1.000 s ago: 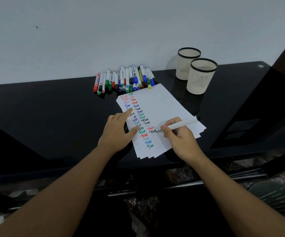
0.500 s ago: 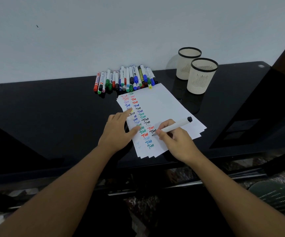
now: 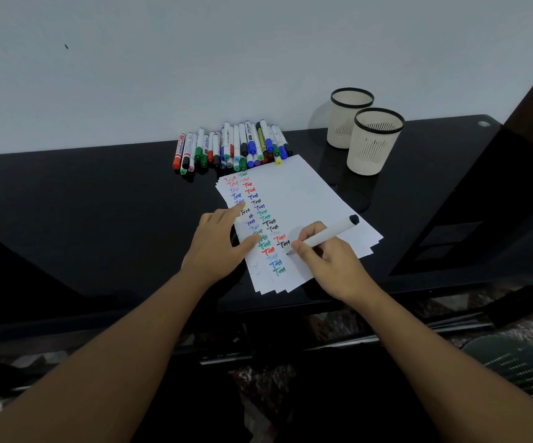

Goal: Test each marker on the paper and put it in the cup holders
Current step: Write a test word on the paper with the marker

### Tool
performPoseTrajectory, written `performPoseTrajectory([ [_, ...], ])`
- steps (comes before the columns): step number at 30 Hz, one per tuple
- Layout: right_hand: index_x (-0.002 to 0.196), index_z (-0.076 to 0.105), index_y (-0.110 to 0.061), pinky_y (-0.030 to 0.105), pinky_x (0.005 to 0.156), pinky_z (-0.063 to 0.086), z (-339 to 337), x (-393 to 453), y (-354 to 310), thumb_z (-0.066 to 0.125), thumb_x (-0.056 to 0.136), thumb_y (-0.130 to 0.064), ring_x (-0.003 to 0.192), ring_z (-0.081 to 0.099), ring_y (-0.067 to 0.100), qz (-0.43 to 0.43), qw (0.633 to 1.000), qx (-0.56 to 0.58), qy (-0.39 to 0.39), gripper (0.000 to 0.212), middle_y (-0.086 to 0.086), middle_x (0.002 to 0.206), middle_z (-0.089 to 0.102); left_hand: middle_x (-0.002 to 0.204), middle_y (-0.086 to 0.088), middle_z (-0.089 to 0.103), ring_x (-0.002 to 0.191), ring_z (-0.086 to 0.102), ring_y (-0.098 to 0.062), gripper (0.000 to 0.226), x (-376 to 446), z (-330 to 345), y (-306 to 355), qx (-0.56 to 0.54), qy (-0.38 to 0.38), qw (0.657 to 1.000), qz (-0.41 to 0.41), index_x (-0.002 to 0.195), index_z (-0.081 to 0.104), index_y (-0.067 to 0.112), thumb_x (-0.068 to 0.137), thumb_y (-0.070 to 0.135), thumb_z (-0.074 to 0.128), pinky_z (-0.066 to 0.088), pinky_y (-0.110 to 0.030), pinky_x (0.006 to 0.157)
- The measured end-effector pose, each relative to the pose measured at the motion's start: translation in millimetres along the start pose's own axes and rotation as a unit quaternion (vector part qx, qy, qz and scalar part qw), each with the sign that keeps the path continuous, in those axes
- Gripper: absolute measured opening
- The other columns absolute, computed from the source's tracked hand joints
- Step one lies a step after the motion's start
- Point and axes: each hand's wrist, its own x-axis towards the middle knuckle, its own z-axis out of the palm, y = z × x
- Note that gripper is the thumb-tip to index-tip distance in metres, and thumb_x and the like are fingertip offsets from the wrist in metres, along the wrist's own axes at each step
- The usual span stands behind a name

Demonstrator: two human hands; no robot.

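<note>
We see the right hand (image 3: 329,260) gripping a white marker (image 3: 326,235), tip down on the paper (image 3: 303,199) just right of the coloured test words, black end pointing far-right. The left hand (image 3: 220,244) lies flat on the paper's left edge, fingers straight, grasping nothing. The paper is a fanned stack, tilted; its near corner comes close to the near edge of the black worktop (image 3: 83,219). The right half of the sheet is blank. A pile of markers (image 3: 233,147) lies against the wall, just beyond the paper's far edge. Two cups (image 3: 375,142) stand far-right, touching or nearly so; we cannot tell which. Neither shows any marker above its rim. Bare worktop lies between paper and cups, and wide bare worktop runs left of the left hand.
</note>
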Motion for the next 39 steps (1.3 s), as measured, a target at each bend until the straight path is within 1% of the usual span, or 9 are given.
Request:
performPoseTrajectory([
  [7,0.096,0.057,-0.028,0.018,0.06,0.038,-1.5,0.0,1.4,0.058,0.104,-0.035,0.063,0.047,0.002,0.025,0.997,0.063,0.04,0.011,-0.017,0.067,0.054,0.142,0.009,0.049,0.13,0.033,-0.015,0.075,0.8,0.3,-1.3,0.002,-0.003,1.0,-0.001,0.154,0.035,0.03,0.091,0.058,0.062,0.035,-0.036,0.107],
  [13,0.098,0.057,-0.029,0.024,0.063,0.041,0.7,0.7,1.4,0.058,0.104,-0.038,0.067,0.051,0.002,0.025,0.998,0.036,0.04,0.011,-0.021,0.07,0.058,0.142,0.008,0.05,0.13,0.033,-0.016,0.075,1.5,1.0,-2.2,0.007,-0.001,1.0,0.001,0.154,0.036,0.029,0.091,0.057,0.063,0.031,-0.031,0.102],
  [15,0.098,0.057,-0.029,0.03,0.066,0.044,0.8,1.0,1.6,0.058,0.104,-0.039,0.068,0.052,0.005,0.024,0.998,0.035,0.036,0.011,-0.016,0.072,0.06,0.142,0.008,0.05,0.13,0.033,-0.015,0.075,1.7,1.1,-1.9,0.008,0.0,1.0,0.001,0.154,0.036,0.029,0.091,0.057,0.063,0.031,-0.03,0.102],
  [18,0.099,0.058,-0.03,0.041,0.072,0.05,1.1,1.1,0.5,0.058,0.104,-0.04,0.077,0.059,0.018,0.023,0.999,0.026,0.024,0.011,-0.004,0.079,0.063,0.142,0.008,0.05,0.129,0.033,-0.014,0.074,1.6,0.5,-1.2,0.006,0.002,1.0,0.0,0.154,0.036,0.029,0.091,0.057,0.063,0.031,-0.03,0.102],
  [22,0.099,0.056,-0.029,0.033,0.068,0.047,0.4,1.3,0.8,0.057,0.104,-0.039,0.073,0.057,0.014,0.011,0.999,0.011,0.033,0.011,-0.002,0.08,0.063,0.143,0.008,0.049,0.129,0.033,-0.014,0.074,0.2,-0.3,0.5,0.004,0.001,1.0,-0.002,0.154,0.036,0.029,0.091,0.056,0.064,0.032,-0.031,0.103],
  [25,0.1,0.057,-0.029,0.034,0.068,0.047,0.4,2.2,0.8,0.057,0.104,-0.039,0.075,0.057,0.016,0.01,0.999,0.01,0.037,0.011,0.0,0.082,0.064,0.143,0.008,0.048,0.13,0.032,-0.014,0.074,0.0,-0.1,0.8,0.005,-0.001,1.0,-0.003,0.154,0.036,0.029,0.091,0.056,0.064,0.031,-0.031,0.102],
  [29,0.097,0.055,-0.031,0.024,0.063,0.042,-1.1,-0.1,0.3,0.057,0.104,-0.039,0.068,0.051,0.007,0.009,1.0,-0.003,0.019,0.011,-0.006,0.076,0.059,0.143,0.008,0.05,0.129,0.033,-0.014,0.074,0.1,-0.4,1.4,0.003,0.001,1.0,-0.001,0.154,0.037,0.028,0.091,0.055,0.065,0.029,-0.029,0.101],
  [34,0.098,0.056,-0.028,0.028,0.066,0.043,-0.7,1.3,2.2,0.056,0.105,-0.038,0.069,0.053,0.009,0.01,0.999,0.015,0.045,0.012,-0.002,0.079,0.062,0.143,0.008,0.049,0.13,0.031,-0.013,0.073,-0.6,-0.3,1.8,0.002,0.0,1.0,-0.003,0.153,0.037,0.028,0.091,0.055,0.064,0.029,-0.028,0.101],
  [39,0.099,0.056,-0.029,0.027,0.064,0.043,0.4,1.5,2.4,0.056,0.105,-0.039,0.067,0.051,0.009,0.005,0.999,0.005,0.032,0.011,-0.004,0.074,0.059,0.144,0.008,0.049,0.131,0.033,-0.015,0.073,-0.6,-1.0,1.3,0.005,0.001,1.0,-0.003,0.153,0.038,0.027,0.091,0.055,0.065,0.031,-0.03,0.103],
])
